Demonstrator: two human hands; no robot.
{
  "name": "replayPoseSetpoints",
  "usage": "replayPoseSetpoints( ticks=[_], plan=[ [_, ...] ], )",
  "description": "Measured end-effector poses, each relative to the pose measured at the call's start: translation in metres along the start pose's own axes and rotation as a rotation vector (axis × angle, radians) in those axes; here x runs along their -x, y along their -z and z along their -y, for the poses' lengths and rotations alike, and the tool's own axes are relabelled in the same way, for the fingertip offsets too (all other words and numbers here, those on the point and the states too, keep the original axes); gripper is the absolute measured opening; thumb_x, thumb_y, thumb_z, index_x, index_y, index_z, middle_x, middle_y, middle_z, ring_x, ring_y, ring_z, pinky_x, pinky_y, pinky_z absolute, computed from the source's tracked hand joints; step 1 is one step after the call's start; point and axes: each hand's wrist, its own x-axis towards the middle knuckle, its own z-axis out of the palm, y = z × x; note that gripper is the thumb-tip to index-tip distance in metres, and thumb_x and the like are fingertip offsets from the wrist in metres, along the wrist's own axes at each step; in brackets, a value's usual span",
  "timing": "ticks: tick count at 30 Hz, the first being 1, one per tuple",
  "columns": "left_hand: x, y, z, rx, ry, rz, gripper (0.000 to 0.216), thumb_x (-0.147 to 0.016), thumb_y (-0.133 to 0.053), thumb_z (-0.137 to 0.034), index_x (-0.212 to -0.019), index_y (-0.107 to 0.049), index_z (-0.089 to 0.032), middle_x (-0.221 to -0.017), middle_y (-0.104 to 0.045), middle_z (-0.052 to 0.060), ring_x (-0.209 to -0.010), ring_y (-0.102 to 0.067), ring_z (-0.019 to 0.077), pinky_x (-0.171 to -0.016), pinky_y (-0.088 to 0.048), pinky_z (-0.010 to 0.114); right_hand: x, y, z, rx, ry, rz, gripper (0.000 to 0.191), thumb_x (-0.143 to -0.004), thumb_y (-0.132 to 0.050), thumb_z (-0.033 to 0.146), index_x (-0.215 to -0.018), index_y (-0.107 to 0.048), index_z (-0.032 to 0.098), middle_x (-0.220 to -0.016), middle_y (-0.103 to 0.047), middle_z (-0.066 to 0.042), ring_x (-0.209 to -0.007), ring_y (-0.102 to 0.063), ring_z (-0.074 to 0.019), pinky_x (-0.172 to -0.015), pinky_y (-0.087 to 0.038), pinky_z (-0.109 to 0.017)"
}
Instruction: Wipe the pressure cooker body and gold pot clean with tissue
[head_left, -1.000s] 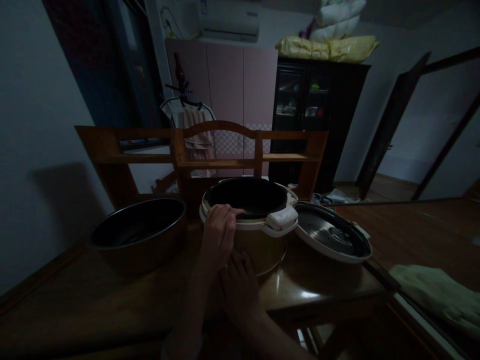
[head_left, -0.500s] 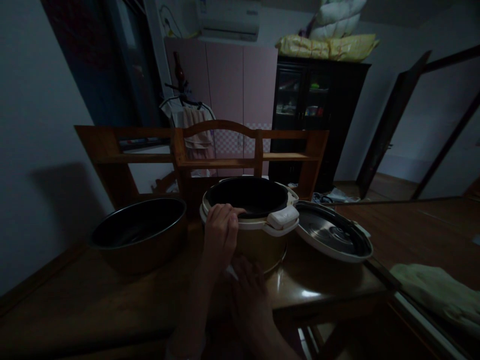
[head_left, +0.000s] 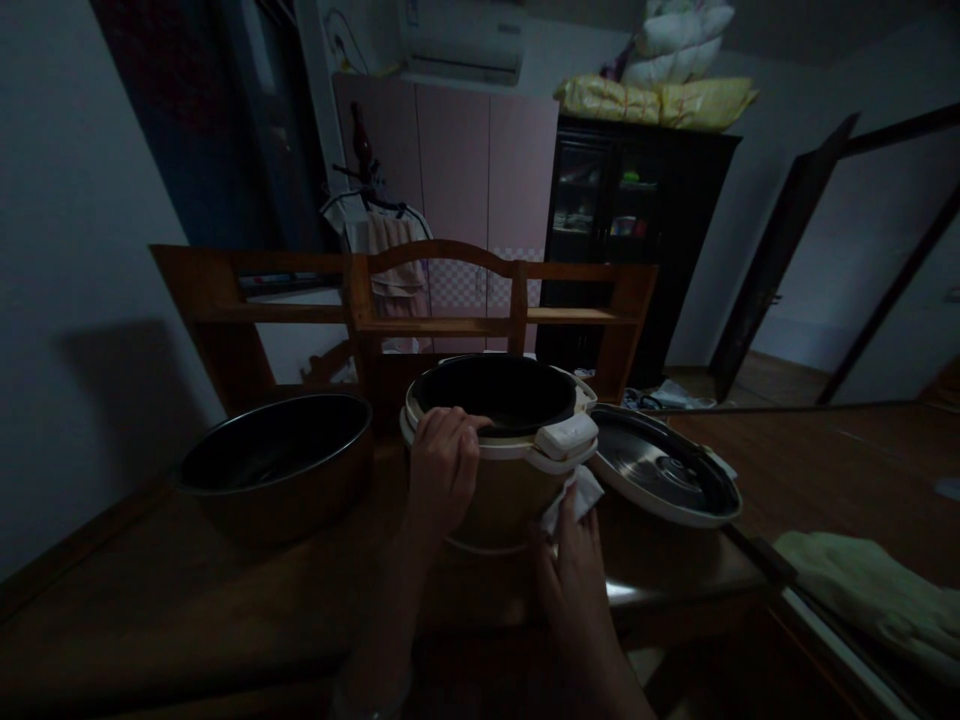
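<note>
A round electric cooker [head_left: 499,495] with a cream rim, white side handle and dark open inside stands on the wooden desk. My left hand [head_left: 444,470] is closed over its front rim, fingers hooked at the edge. Low on the cooker's right side, below the handle, my right hand [head_left: 576,560] presses a white tissue or cloth [head_left: 583,490] to the outer wall. To the left rests a dark inner pot [head_left: 277,490], its mouth facing up. The cooker's round lid [head_left: 660,465] lies to the right with its metal underside up.
Behind the cooker rises the desk's wooden shelf rail [head_left: 435,325]. The desk's front edge runs close to my forearms. A pale cloth [head_left: 862,590] lies at the lower right. Farther back are pink cabinets [head_left: 454,180] and a dark cupboard [head_left: 637,220].
My right hand has moved with the white tissue or cloth from the cooker's lower front round to its right side. My left hand stays on the rim.
</note>
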Motion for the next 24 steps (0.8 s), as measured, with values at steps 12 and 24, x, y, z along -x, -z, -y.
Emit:
replayPoseSetpoints(
  ticks=[12, 24],
  plan=[
    [0.001, -0.004, 0.000, -0.016, -0.006, -0.040, 0.039, -0.100, -0.027, -0.022, -0.109, -0.065, -0.022, -0.099, -0.063, 0.005, -0.100, -0.052, 0.0191, -0.103, -0.037, 0.042, 0.045, -0.024, 0.028, -0.105, -0.096, 0.096, 0.089, -0.100, -0.048, 0.045, -0.159, 0.012, 0.019, -0.164, -0.022, -0.019, -0.147, -0.033, -0.0376, -0.109, -0.042, -0.055],
    [0.000, -0.005, 0.000, -0.059, -0.031, -0.051, 0.040, -0.100, -0.026, -0.022, -0.108, -0.065, -0.021, -0.097, -0.061, 0.005, -0.098, -0.051, 0.0185, -0.100, -0.038, 0.042, 0.042, -0.015, 0.032, 0.039, 0.085, 0.102, 0.069, -0.103, -0.039, 0.027, -0.161, -0.002, 0.024, -0.167, -0.019, -0.009, -0.153, -0.019, -0.0341, -0.115, -0.033, -0.063]
  ],
)
